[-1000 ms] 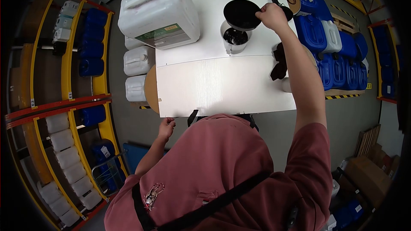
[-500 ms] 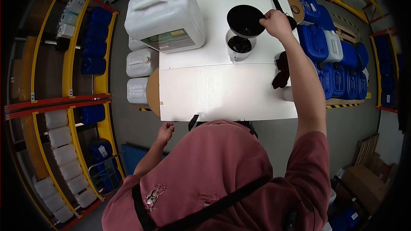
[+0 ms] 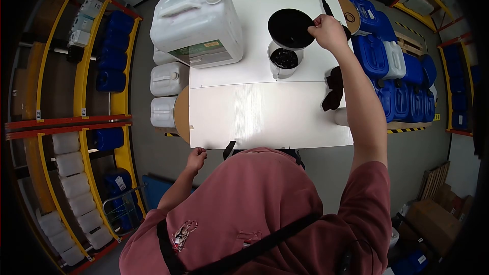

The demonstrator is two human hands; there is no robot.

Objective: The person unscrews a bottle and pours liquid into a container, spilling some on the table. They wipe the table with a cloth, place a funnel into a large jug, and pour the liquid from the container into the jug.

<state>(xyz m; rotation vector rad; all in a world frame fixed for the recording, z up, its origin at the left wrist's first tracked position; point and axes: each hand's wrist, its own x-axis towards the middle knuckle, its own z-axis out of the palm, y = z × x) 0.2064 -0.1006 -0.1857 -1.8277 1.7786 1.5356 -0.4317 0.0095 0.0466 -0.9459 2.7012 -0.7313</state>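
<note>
My right hand point(image 3: 328, 31) pinches the right rim of a round black dish-like piece point(image 3: 290, 28) with a pale lower edge. It is held tilted over a white jug point(image 3: 285, 73), overlapping the jug's far rim in this view. Glossy black material point(image 3: 284, 58) shows inside the jug. Down at the table's front left edge, my left hand point(image 3: 196, 159) hangs with its fingers curled together and nothing visible in them. A large whitish canister point(image 3: 196, 23) with a green label stands on the table, left of the jug.
On the white table point(image 3: 254, 112), a dark crumpled cloth point(image 3: 333, 89) and a pale cylindrical container point(image 3: 341, 116) lie by my right forearm. A slim black tool point(image 3: 326, 5) is behind my right hand. Blue canisters point(image 3: 372, 53) crowd the right side; shelving point(image 3: 81, 61) lines the left.
The round black piece has shifted slightly left in my right hand and looks more level. The whole table appears slightly lower in view. My left hand stays by the table edge.
</note>
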